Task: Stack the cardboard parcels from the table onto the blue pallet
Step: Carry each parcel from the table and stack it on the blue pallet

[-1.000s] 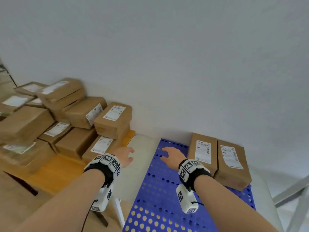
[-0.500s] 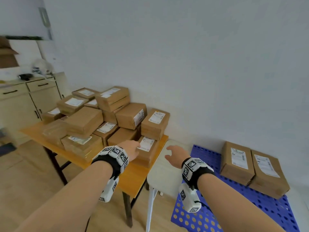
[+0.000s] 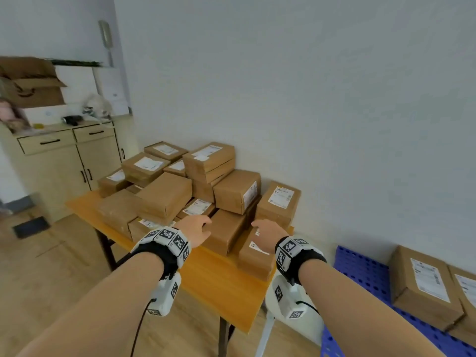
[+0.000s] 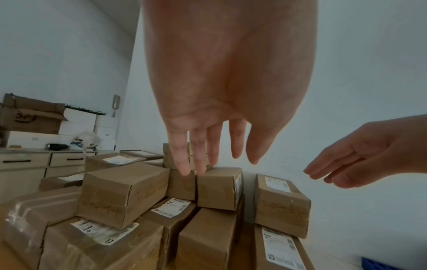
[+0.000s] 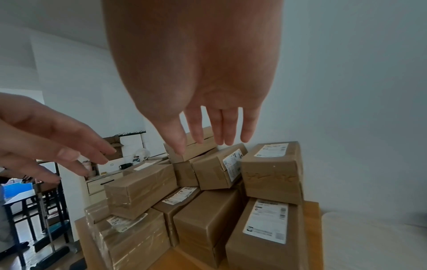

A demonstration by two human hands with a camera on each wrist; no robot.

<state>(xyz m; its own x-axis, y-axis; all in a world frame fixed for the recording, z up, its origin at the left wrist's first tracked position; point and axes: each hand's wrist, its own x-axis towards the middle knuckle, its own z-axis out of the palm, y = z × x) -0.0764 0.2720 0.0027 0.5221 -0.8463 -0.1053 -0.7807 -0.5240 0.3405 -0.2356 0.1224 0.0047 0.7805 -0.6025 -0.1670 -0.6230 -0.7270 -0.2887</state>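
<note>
The view has swung off the blue perforated plastic pallet (image 3: 360, 269) back to the orange wooden table (image 3: 219, 284) — a fresh pick looks to be starting. Left hand (image 3: 194, 229), fingers slack and empty, and right hand (image 3: 269, 231), likewise released, hover over the brown cardboard parcels (image 3: 164, 194) at the table's near right corner — their long axes run toward the wall

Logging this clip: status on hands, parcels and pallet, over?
Left hand and right hand open, empty, above the table's parcel pile. Two parcels on the blue pallet. Nothing blocking the pile.
</note>
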